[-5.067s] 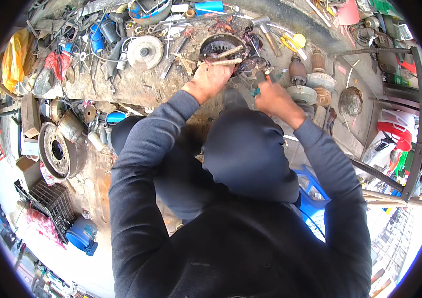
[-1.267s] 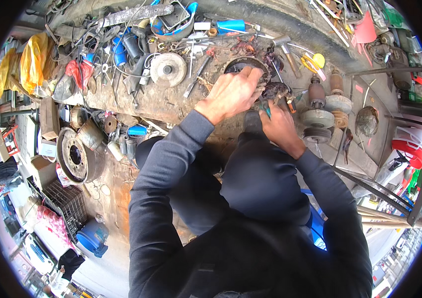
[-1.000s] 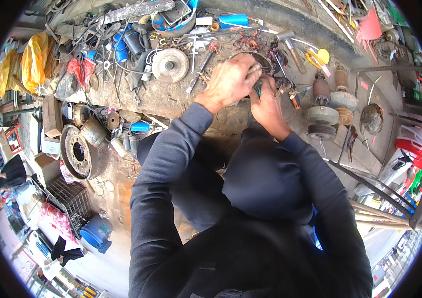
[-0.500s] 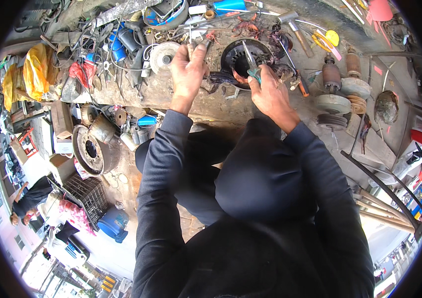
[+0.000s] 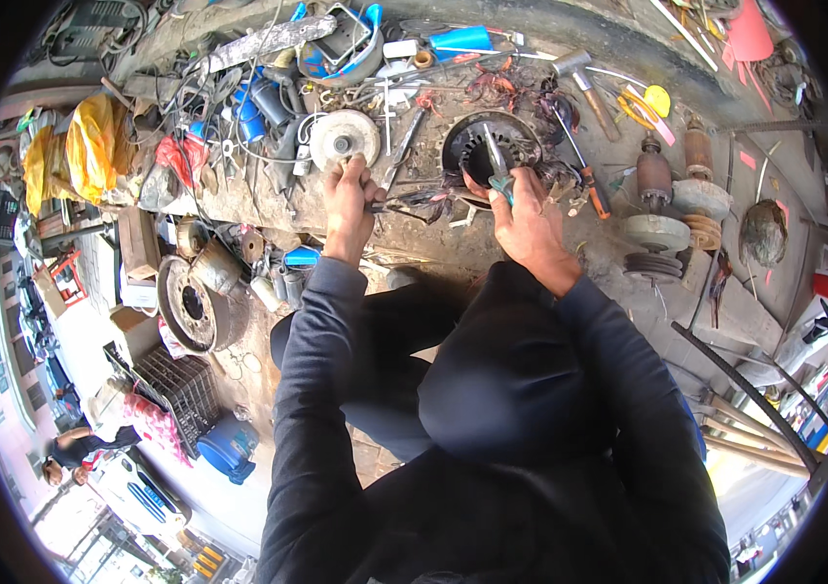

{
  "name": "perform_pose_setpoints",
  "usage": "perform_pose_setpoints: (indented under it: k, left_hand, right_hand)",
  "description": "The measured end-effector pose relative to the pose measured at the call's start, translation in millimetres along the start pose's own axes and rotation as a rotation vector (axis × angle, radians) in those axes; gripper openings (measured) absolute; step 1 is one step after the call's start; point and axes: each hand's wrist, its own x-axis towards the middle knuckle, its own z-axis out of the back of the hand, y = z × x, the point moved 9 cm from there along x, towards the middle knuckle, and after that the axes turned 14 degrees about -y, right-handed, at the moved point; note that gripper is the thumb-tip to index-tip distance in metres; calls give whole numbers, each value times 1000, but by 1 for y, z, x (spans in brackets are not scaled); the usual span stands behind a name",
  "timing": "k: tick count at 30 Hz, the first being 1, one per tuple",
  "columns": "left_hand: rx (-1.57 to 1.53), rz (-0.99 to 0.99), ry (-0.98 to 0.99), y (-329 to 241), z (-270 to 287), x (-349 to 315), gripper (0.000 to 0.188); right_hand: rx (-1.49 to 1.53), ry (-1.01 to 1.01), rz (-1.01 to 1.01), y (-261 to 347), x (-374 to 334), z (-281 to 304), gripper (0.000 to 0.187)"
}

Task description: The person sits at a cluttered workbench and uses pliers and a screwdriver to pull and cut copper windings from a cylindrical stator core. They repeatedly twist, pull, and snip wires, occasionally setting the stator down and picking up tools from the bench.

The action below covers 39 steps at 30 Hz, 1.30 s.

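Observation:
A round, dark motor stator (image 5: 455, 154) with slots around its inside lies on the bench in front of me. My right hand (image 5: 531, 219) is closed around a pair of pliers (image 5: 495, 148) with green handles, their jaws pointing away over the stator's opening. To the left, my left hand (image 5: 349, 200) pinches the end of a dark wire bundle (image 5: 416, 200), which runs across to the stator's near edge. Beyond the left hand sits a pale round metal disc (image 5: 344, 138) with a hub. A long dark tool (image 5: 404, 148) rests between disc and stator.
Right of the stator lie an orange-handled screwdriver (image 5: 597, 198), a hammer (image 5: 594, 97) and yellow-handled pliers (image 5: 640, 109). Motor rotors (image 5: 653, 177) stand farther right. Tangled cables and blue cylinders (image 5: 248, 115) crowd the left, near yellow bags (image 5: 92, 146). Red wire scraps (image 5: 496, 86) lie behind.
My left hand has come nearer and slightly left, and now grips the wire bundle's end. The long dark tool now lies on the bench. The right hand still holds the pliers over the stator.

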Motion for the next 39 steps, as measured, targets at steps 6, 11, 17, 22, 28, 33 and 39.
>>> perform_pose_setpoints:
  k: [6, 11, 17, 22, 28, 33, 39]
  left_hand:
    - [252, -325, 137, -51, -51, -38, 21]
    - [430, -492, 333, -62, -91, -64, 25]
    - [574, -540, 416, -40, -83, -91, 15]
    - [691, -940, 265, -54, -52, -130, 11]
    - [860, -1099, -47, -44, -26, -144, 33]
    - [749, -917, -215, -19, -7, -123, 55]
    - [57, -93, -152, 43, 7, -86, 52]
  right_hand:
    - [-29, 2, 11, 0, -2, -1, 36]
    - [-62, 45, -32, -4, -1, -4, 40]
    - [-64, 103, -39, -2, 1, -4, 40]
    - [-13, 68, -11, 4, 0, 2, 38]
    - [-9, 4, 28, 8, 1, 6, 32]
    - [28, 47, 17, 7, 1, 2, 30]
    - [64, 118, -6, 4, 2, 0, 28]
